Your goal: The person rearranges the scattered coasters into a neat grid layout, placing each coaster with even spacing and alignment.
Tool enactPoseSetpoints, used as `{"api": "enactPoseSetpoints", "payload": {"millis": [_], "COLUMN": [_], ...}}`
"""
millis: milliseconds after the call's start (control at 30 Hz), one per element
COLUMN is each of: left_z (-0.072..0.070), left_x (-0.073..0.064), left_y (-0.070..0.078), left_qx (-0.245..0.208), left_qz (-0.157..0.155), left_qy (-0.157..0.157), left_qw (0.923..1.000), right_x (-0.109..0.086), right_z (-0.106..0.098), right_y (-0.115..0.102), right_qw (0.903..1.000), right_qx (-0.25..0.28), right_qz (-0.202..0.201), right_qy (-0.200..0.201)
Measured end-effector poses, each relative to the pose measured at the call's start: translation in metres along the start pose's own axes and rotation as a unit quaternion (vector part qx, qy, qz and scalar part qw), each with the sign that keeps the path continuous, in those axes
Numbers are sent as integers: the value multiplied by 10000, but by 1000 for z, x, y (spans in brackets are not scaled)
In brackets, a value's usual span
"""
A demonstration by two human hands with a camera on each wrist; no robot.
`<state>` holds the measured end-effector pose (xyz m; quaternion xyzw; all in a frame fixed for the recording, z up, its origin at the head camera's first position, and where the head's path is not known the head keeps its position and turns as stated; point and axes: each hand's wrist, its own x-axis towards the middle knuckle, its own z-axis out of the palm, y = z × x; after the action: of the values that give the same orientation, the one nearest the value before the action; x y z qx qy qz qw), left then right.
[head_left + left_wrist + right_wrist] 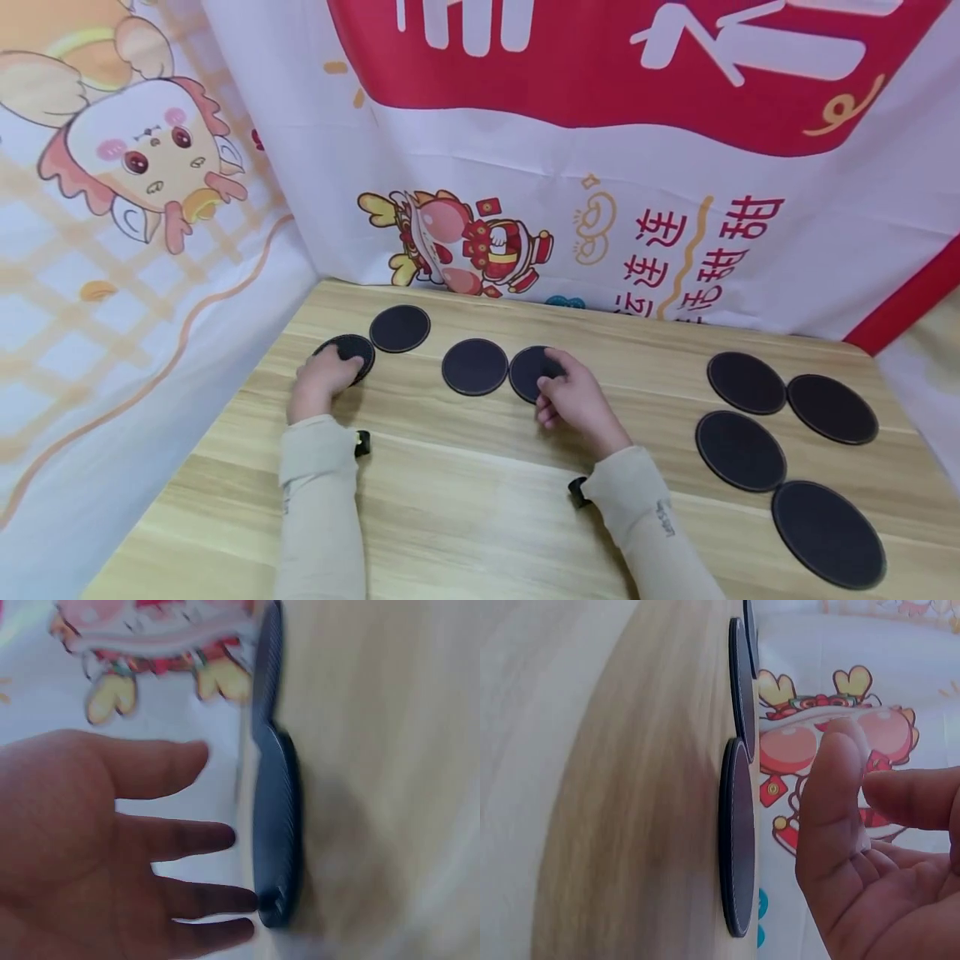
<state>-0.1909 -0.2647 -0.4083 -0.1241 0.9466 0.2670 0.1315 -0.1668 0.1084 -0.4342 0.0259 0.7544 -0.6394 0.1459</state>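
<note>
In the head view my left hand (322, 383) reaches over a round black coaster (363, 353) with stitched edging at the table's far left. The left wrist view shows those fingers straight and spread, with fingertips right at the rim of the coaster (277, 825). A second coaster (400, 328) adjoins it. Above another black coaster (526, 372) hovers my right hand (576, 400), its index finger extended and the others loosely bent. Seen from the right wrist, a gap separates the fingers from the coaster (737, 847), and nothing is held between thumb and index finger.
One more coaster (475, 367) lies against the left side of the one beneath my right hand. Several coasters (828, 535) form a group on the right of the wooden table (465, 508). Printed cloth (480, 142) hangs along the back and left edges.
</note>
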Motion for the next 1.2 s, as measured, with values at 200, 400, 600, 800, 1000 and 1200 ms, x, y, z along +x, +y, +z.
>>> {"api": "enactPoseSetpoints", "payload": {"millis": [200, 400, 600, 800, 1000, 1200], "left_z": [3, 2, -15, -11, 0, 0], "left_x": [-7, -6, 10, 19, 19, 14], "left_y": [0, -8, -38, -37, -28, -24], "left_qx": [342, 633, 443, 361, 466, 420], "left_qz": [-249, -271, 509, 800, 672, 611], "left_qy": [-189, 194, 46, 4, 233, 257], "left_qw": [9989, 9974, 9977, 9961, 9964, 9969], "right_x": [-4, -12, -17, 7, 29, 32], "right_z": [12, 34, 83, 152, 201, 223], "right_y": [2, 2, -19, -40, -40, -41], "right_qw": [9990, 9958, 9891, 9837, 9837, 9859], "right_qx": [-378, -667, -331, -78, 0, -269], "right_qz": [-146, -407, -694, -470, 212, 117], "right_qy": [-173, -470, -1252, -1733, -1784, -1646]}}
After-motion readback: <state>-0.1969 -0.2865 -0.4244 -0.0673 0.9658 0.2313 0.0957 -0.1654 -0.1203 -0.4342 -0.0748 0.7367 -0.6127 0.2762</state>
